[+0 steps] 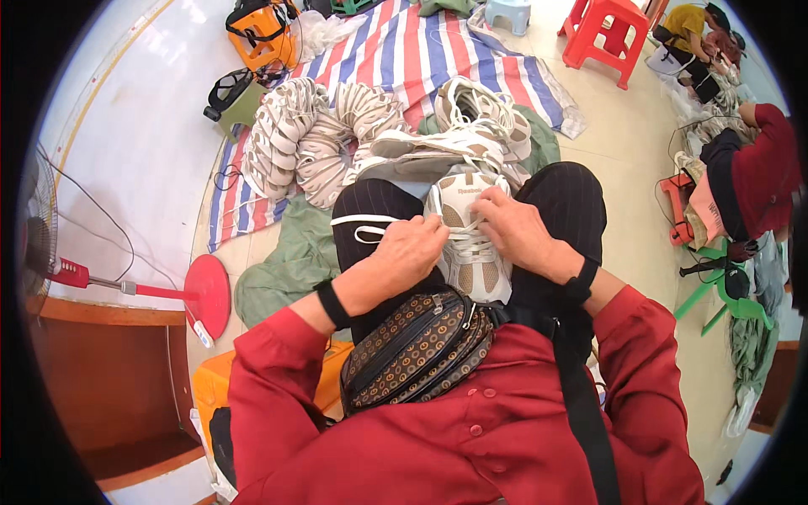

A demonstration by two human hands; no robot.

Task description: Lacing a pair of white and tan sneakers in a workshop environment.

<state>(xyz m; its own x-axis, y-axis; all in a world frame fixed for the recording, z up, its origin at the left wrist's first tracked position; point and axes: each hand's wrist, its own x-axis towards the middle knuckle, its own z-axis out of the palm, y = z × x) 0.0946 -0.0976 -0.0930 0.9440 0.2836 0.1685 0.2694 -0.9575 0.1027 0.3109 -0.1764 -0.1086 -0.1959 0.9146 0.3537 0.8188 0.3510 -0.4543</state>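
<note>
A white and beige sneaker (483, 273) rests between my knees, with its tongue end pointing away from me and its toe near my waist. My left hand (410, 252) is beside the shoe, thumb and fingers pinched on a white shoelace (370, 231). A loop and a loose length of that lace lie over my left thigh. Over the eyelets my right hand (523, 236) is closed, its fingertips gripping the lacing. What exactly sits under those fingertips is partly hidden. Just beyond, more laced sneakers (459, 147) are piled together.
Rows of pale shoe pieces (307, 151) curve across a striped sheet (404, 50). A patterned waist bag (417, 349) hangs at my lap. At left stands a fan with a red base (207, 296). A red stool (604, 38) and co-workers (762, 168) are to the right.
</note>
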